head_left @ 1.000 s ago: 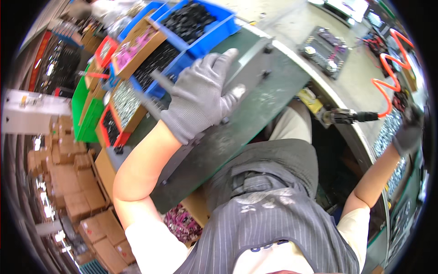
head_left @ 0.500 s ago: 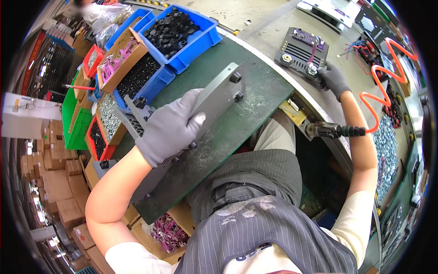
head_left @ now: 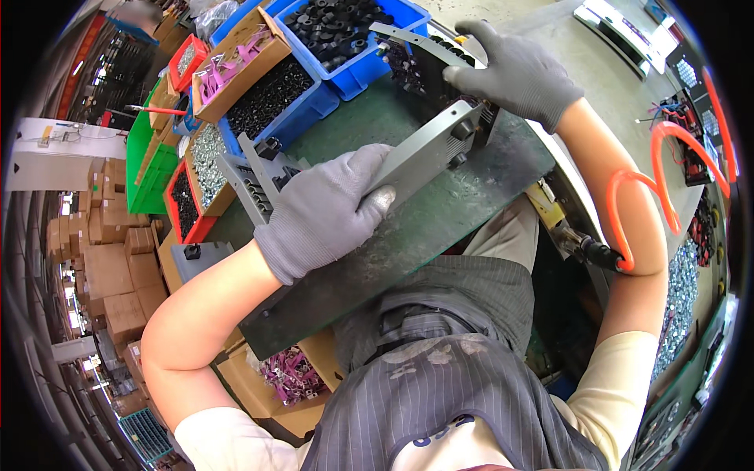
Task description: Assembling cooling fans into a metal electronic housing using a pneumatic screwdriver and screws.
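My left hand (head_left: 326, 208), in a grey glove, is closed on the upper edge of a grey metal housing (head_left: 428, 149) with black rubber feet. The housing stands tilted over the green work table. In my right hand (head_left: 522, 78), also gloved, is a dark slotted power unit with a grey edge (head_left: 420, 41), tipped up beyond the housing. My right thumb lies against its end, one finger reaches up, and the other fingers are partly hidden. The unit's lower end is close to the housing; whether they touch I cannot tell.
Blue bins of black parts (head_left: 334, 35), a cardboard box of purple pieces (head_left: 236, 63) and red trays (head_left: 181, 208) line the table's far left. A driver tool (head_left: 589, 250) with an orange coiled hose (head_left: 660, 149) lies at the right edge. An open carton (head_left: 236, 369) stands below.
My right hand has brought the power unit from the surface at the right, leftward to the housing, and the unit is now tipped up. The housing and my left hand have shifted slightly right in view.
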